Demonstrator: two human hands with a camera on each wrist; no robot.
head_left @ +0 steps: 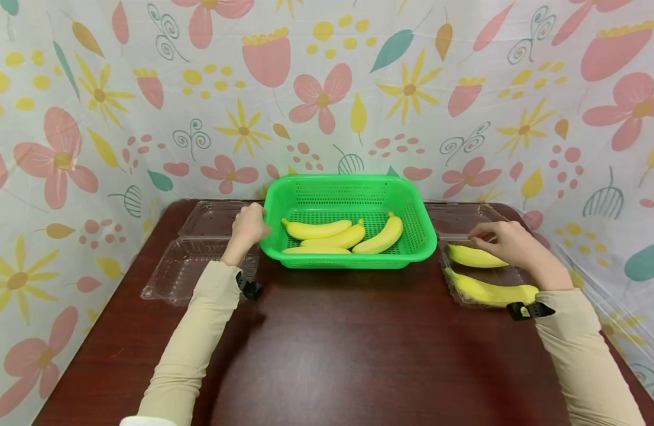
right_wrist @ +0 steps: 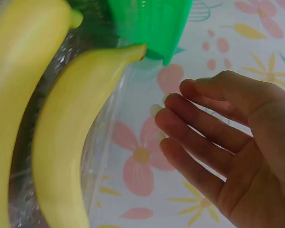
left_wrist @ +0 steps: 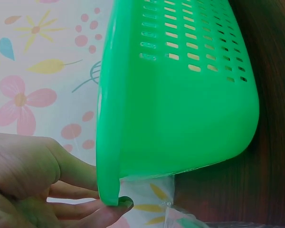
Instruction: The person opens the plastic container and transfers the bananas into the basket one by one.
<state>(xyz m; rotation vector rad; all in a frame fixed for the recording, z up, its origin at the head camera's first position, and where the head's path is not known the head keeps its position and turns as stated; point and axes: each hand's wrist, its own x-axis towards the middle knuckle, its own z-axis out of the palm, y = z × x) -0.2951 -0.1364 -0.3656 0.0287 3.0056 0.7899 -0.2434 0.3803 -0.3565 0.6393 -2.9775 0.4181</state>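
My left hand [head_left: 249,227] grips the left rim of a green plastic basket [head_left: 348,261], thumb on one side and fingers on the other in the left wrist view. Several yellow bananas [head_left: 381,236] lie inside that basket. To its right, a clear plastic clamshell box [head_left: 513,276] holds two bananas, a back one [head_left: 473,256] and a front one [head_left: 494,291]. Over the back banana hovers my right hand [head_left: 510,244], its fingers loosely bent. In the right wrist view nothing is between those fingers, and a gap separates them from the nearer banana [right_wrist: 66,128].
Another clear clamshell box [head_left: 175,266] stands with its lid raised at the left, partly behind my left forearm. Everything rests on a dark reddish-brown table [head_left: 337,343]. A flower-patterned sheet [head_left: 327,89] hangs behind the table and along both sides.
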